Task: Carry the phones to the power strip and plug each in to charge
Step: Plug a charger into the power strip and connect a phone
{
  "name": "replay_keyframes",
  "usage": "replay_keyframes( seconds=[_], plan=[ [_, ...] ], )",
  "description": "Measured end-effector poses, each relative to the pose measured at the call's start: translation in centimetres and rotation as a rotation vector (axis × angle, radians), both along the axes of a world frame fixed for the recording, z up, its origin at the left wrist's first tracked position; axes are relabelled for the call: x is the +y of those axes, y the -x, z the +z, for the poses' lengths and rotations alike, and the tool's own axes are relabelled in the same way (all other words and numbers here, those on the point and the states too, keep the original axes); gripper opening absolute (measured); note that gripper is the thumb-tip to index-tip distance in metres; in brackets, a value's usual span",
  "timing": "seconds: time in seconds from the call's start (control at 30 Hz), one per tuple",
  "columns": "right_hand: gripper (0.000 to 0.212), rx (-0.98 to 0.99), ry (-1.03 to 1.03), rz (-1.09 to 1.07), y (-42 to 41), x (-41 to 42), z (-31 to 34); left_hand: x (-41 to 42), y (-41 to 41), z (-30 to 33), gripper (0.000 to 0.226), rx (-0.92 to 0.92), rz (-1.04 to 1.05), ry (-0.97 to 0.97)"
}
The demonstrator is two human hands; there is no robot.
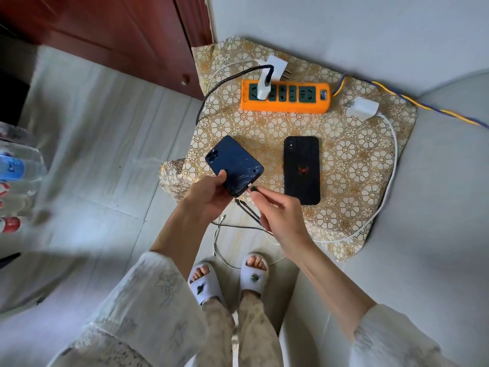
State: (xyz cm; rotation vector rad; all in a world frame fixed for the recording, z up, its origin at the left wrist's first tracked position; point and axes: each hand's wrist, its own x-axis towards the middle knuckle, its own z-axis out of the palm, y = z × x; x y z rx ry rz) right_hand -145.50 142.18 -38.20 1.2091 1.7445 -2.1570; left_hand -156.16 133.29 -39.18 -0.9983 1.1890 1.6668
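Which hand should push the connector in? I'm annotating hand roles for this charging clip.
Right. The right hand already pinches the black cable's connector at the bottom edge of the cracked dark-blue phone, while the left hand grips and steadies that phone above the floral-patterned cloth.

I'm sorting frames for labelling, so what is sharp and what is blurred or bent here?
Head view: the blue phone, black phone and power strip are sharp; the bottles at the left edge are smeared; wide-angle bending curves the edges; light is soft, without harsh glare.
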Motion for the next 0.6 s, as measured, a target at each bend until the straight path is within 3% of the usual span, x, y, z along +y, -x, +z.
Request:
replay_keyframes(
  seconds=[0.37, 0.5, 0.6],
  plan=[
    [0.028, -0.033, -0.062, 0.012, 0.3, -0.2, 0.1, -1.0, 0.1, 0.4, 0.013, 0.027, 0.015, 0.013],
    [0.011, -0.036, -0.062, -0.020, 0.6, -0.4, 0.4, -1.1, -0.3, 0.7, 0.013, 0.086, -0.025, 0.005],
    [0.017, -0.011, -0.015, -0.057, 0.8, -0.5, 0.9, -0.9, -0.2, 1.1, 0.012, 0.077, 0.067, -0.043]
  ],
)
